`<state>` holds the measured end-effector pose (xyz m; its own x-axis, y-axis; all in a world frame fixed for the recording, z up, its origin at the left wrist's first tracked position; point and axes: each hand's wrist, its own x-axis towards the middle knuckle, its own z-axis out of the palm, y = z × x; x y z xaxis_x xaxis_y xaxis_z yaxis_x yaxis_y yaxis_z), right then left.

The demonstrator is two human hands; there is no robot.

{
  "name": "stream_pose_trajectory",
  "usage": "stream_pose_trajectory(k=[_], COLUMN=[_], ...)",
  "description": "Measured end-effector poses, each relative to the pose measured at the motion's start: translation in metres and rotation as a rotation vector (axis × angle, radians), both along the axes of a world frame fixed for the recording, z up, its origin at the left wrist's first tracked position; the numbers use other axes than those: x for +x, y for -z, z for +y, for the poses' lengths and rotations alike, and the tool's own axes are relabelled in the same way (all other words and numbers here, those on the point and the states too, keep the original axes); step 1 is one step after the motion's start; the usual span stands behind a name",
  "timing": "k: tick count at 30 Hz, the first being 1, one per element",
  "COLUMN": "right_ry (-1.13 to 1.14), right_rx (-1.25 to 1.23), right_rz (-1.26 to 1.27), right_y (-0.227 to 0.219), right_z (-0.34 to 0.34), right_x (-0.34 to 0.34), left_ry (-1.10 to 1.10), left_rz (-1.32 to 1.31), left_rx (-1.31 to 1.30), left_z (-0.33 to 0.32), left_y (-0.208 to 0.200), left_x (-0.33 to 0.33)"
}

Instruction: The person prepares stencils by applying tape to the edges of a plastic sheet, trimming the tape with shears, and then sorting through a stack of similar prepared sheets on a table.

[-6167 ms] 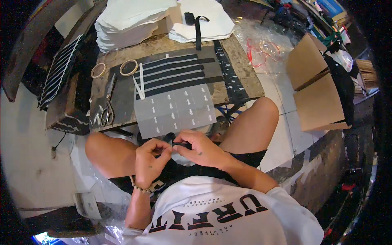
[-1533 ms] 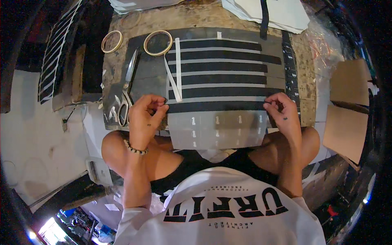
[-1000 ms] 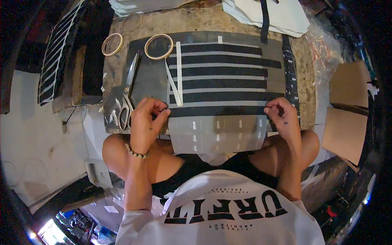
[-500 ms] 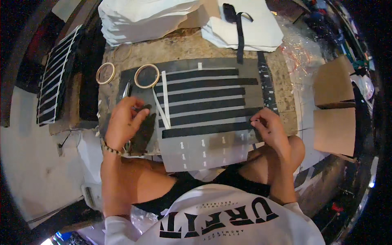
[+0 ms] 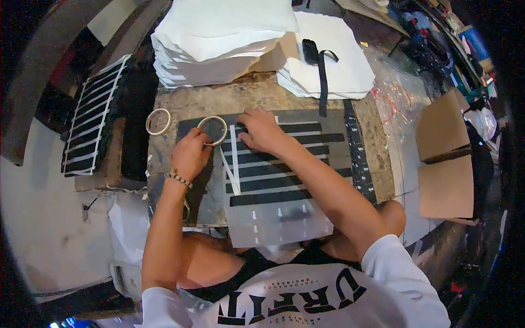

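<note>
My left hand (image 5: 191,153) is closed on the lower left edge of a thin cream roll of tape (image 5: 225,131). A pale tape tail (image 5: 228,169) runs down from the roll beside a straight length of white tape (image 5: 234,156). Black strips (image 5: 268,198) lie in spaced rows on a grey translucent sheet (image 5: 240,232) with small white marks. Over the upper left ends of the strips is my right hand (image 5: 262,131), its thumb and forefinger apart, touching the topmost strip. My right forearm hides part of the rows.
A second tape roll (image 5: 158,122) lies left on the worn board (image 5: 219,98). Stacked white sheets (image 5: 219,54) stand at the back, beside more white sheets (image 5: 344,54) bearing a black strap (image 5: 322,87). A striped panel (image 5: 95,117) leans left; an open cardboard box (image 5: 445,183) is right.
My right hand has left the strips' right ends for their upper left ends. My left hand has moved up and taken hold of the tape roll. The view has shifted.
</note>
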<state>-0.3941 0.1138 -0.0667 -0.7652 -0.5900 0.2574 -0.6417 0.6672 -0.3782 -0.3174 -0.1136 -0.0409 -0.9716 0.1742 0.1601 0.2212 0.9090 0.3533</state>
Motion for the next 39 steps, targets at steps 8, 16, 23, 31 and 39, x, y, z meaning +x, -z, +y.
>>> stream_pose_trajectory(k=[8,16,23,31,39], right_ry=[0.059,0.045,0.169,0.238,0.063], right_rx=[0.093,0.167,0.229,0.23,0.107], right_rz=[-0.082,-0.1,-0.333,-0.367,-0.422], right_y=[0.006,-0.004,-0.009,0.021,-0.009], right_z=[-0.012,-0.009,-0.031,-0.035,-0.022], right_x=[-0.003,-0.008,-0.024,-0.051,-0.042], left_ry=[0.024,0.018,-0.011,0.048,0.043], left_rz=[0.01,-0.12,-0.129,-0.025,-0.05], left_rx=[-0.013,-0.057,-0.036,-0.041,-0.056], left_z=[0.001,0.006,-0.001,0.004,0.008], left_y=[0.001,-0.01,-0.009,-0.002,-0.014], left_x=[0.008,0.006,0.009,0.006,0.012])
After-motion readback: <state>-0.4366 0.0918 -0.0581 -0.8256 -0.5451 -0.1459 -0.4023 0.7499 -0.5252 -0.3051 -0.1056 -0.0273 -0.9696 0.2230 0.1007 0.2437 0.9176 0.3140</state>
